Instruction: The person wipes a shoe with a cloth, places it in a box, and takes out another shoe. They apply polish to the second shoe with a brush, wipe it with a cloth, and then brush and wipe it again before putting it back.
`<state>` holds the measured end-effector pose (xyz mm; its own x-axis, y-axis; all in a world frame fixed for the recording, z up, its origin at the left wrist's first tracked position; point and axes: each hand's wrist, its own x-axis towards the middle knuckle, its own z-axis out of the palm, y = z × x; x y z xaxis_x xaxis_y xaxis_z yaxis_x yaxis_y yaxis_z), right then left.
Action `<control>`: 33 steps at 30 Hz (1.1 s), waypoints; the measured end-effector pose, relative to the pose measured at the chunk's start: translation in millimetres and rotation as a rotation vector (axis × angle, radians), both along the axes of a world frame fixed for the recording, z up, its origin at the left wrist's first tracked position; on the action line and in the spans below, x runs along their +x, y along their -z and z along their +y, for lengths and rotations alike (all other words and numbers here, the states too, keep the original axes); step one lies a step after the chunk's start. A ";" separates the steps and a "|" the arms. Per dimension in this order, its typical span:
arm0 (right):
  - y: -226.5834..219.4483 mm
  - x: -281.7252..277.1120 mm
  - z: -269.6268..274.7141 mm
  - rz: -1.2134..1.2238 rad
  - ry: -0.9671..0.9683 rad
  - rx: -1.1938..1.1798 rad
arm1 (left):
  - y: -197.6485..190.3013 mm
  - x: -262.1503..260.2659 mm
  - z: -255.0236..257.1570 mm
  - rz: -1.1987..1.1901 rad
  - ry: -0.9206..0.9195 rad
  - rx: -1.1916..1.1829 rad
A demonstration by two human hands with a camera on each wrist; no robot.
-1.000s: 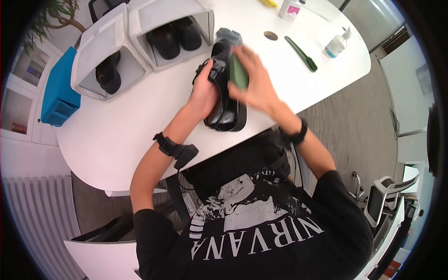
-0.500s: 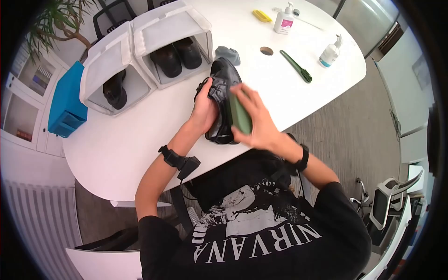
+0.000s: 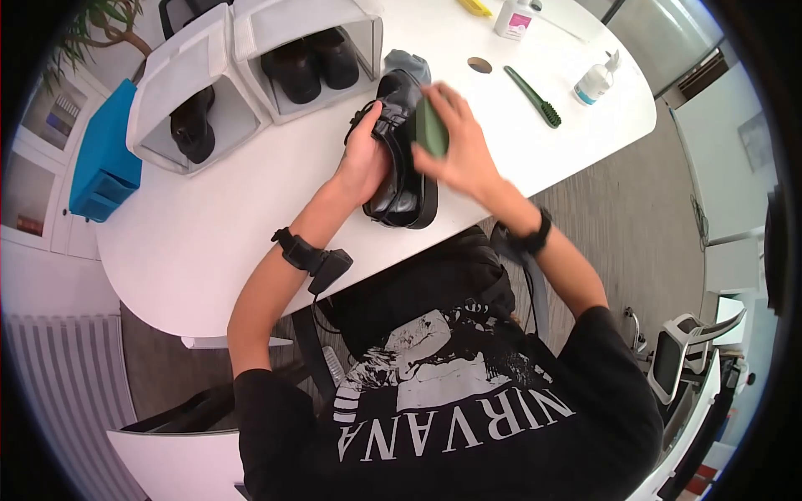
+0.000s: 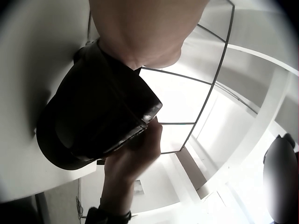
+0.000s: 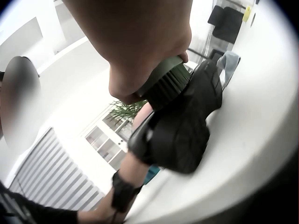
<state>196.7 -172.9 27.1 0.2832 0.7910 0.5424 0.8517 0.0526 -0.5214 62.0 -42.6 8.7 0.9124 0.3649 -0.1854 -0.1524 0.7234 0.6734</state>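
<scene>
Places are given relative to the black lace-up shoe (image 3: 403,204), which is held over the white table (image 3: 251,250), its toe pointed away from the person and its heel toward the near edge. Well to the left of the shoe, a teal organizer (image 3: 109,159) is seen. Nearer to it on that side, a dark shoe (image 3: 194,129) is contained in an open-fronted left box (image 3: 188,63); beyond that, at the upper left, a dark pair of shoes (image 3: 309,67) is housed in the right box (image 3: 288,33).

The shoe is gripped at its left side by the left hand (image 3: 363,167), partly closed, with the thumb laid by the laces; the other fingers are largely hidden. Just beyond the toe, a grey cloth (image 3: 408,63) is placed.

A green block brush (image 3: 431,129) is pinched along its edges by the right hand (image 3: 468,154), the fingers spread only as wide as the block, and its dark bristles are set against the right side of the shoe.

Farther right and beyond the shoe, a yellow item (image 3: 476,7), a pink-labelled bottle (image 3: 515,20), a green long-handled brush (image 3: 532,96) and a blue-labelled pump bottle (image 3: 594,83) are seen on the table.
</scene>
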 end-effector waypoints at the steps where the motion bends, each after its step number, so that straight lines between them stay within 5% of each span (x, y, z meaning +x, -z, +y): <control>1: -0.1 15.6 21.2 -0.013 0.031 0.001 | 1.4 0.4 -1.4 0.000 -0.020 -0.003; 8: -11.6 61.8 88.7 0.000 0.082 -0.098 | 3.3 4.4 1.8 -0.001 -0.027 0.029; 18: -12.7 -13.8 -40.1 -0.045 -0.141 -0.096 | 6.9 3.7 2.2 -0.056 -0.012 0.009; 29: -8.8 84.1 103.4 -0.111 -0.028 -0.139 | 3.9 4.4 0.7 0.025 -0.040 0.028; 33: -6.5 89.3 111.5 -0.146 -0.017 -0.121 | -0.7 3.6 -1.6 0.052 -0.021 0.033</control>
